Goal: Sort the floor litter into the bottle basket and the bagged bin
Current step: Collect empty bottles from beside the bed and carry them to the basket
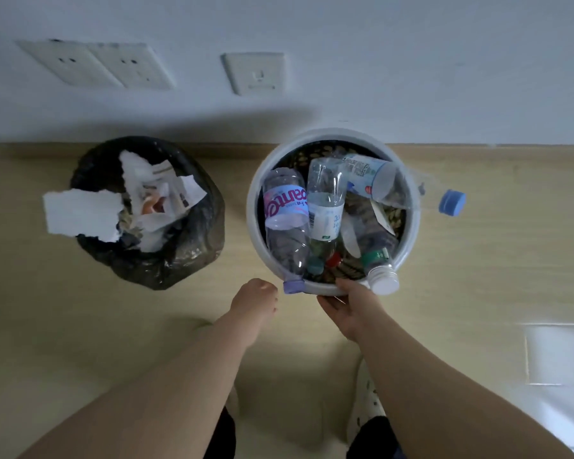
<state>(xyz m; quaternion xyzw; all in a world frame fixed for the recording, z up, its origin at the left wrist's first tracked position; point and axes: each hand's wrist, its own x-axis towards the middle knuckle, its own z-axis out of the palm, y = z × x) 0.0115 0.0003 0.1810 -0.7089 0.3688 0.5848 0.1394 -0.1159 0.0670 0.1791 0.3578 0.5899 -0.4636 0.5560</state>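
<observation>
Grips the near rim of the bottle basket (252, 207) with the right hand (348, 304), thumb over the lip, fingers tucked under. Holds the left hand (256, 301) just beside the basket, close to the purple cap (294, 287) of the pink-labelled bottle (285, 207); fingers curled away from the camera, so cannot tell whether closed on anything. Shows no loose litter on the visible floor (494, 243): bottles piled in the basket, torn paper (80, 212) heaped in the bagged bin (193, 260) to the left, both against the wall. Seems, then, to be a steadying or tidying step near the end of the sort.

To do it well: brace the rim firmly before touching anything, with three bottles overhanging. Push the purple cap inward first, then the white-necked bottle (383, 281) leaning over the lip right beside the right hand. Mind the blue-capped bottle (411, 192) jutting well past the right-hand rim; likely to tip out on any jolt or tilted lift. Slide rather than lift, and move slowly. Tuck the paper overhanging the bin's left edge back inside afterwards.
</observation>
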